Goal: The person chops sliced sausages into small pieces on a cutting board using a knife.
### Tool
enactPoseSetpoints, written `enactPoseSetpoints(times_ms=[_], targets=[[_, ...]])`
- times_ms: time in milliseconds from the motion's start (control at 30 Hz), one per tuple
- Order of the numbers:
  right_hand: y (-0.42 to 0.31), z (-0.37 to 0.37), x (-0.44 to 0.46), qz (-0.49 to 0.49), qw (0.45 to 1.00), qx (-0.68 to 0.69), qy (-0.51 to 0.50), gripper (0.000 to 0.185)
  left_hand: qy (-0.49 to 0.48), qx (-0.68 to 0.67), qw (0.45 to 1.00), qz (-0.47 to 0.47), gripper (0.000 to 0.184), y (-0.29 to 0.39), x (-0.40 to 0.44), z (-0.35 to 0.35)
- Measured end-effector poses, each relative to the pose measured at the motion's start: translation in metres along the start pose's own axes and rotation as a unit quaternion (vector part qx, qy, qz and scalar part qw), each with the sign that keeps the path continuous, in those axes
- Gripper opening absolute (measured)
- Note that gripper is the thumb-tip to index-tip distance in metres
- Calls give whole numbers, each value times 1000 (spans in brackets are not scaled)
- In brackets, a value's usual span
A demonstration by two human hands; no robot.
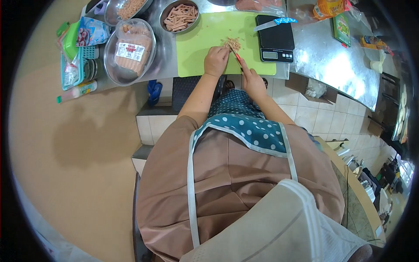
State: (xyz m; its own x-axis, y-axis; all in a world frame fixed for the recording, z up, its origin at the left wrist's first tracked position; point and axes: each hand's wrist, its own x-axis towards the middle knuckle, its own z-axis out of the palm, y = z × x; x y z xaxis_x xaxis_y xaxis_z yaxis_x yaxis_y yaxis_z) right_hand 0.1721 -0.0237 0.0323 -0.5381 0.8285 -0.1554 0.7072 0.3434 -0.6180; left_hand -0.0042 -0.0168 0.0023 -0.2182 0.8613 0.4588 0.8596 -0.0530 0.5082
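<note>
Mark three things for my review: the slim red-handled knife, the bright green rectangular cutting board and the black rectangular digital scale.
Slim red-handled knife (237, 57): head view, red handle.
Bright green rectangular cutting board (214, 30): head view, bare upper surface.
Black rectangular digital scale (278, 38): head view, flat top.

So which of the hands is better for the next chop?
Probably the right hand: it holds the knife, whose blade reaches the small chopped pieces on the green board. The left hand is beside the pieces, without a knife.
</note>
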Motion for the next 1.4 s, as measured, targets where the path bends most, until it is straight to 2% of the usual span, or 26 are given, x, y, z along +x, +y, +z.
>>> enactPoseSetpoints(times_ms=[200, 267, 433, 567, 700, 800, 1100, 1267, 1400], targets=[[14, -8, -25, -56, 997, 11, 56, 56, 6, -13, 1000, -7, 5, 1, 0, 0], [6, -15, -12, -17, 1000, -4, 15, 57, -3, -2, 1000, -16, 5, 2, 0, -1], [-3, -12, 14, -29, 999, -32, -7, 58, -17, 1, 999, -34, 6, 4, 0, -3], [4, -18, -4, -9, 998, -44, -34, 59, -13, -2, 999, -33, 8, 3, 0, -2], [15, -19, -19, -70, 997, -3, 39, 60, -12, -1, 999, -38, 8, 1, -1, -1], [4, -29, -9, -44, 999, -4, 17, 61, -7, -4, 999, -35, 7, 3, -1, -2], [7, -14, 26, -85, 994, -60, 23, 58, -19, -12, 999, -36, 6, 5, 0, -5], [10, -19, 38, -78, 997, 13, -18, 55, 6, -27, 999, -41, 7, 4, -1, -2], [8, -24, 19, -54, 998, -2, -37, 55, 16, -5, 999, -34, 8, 4, 1, -3]])
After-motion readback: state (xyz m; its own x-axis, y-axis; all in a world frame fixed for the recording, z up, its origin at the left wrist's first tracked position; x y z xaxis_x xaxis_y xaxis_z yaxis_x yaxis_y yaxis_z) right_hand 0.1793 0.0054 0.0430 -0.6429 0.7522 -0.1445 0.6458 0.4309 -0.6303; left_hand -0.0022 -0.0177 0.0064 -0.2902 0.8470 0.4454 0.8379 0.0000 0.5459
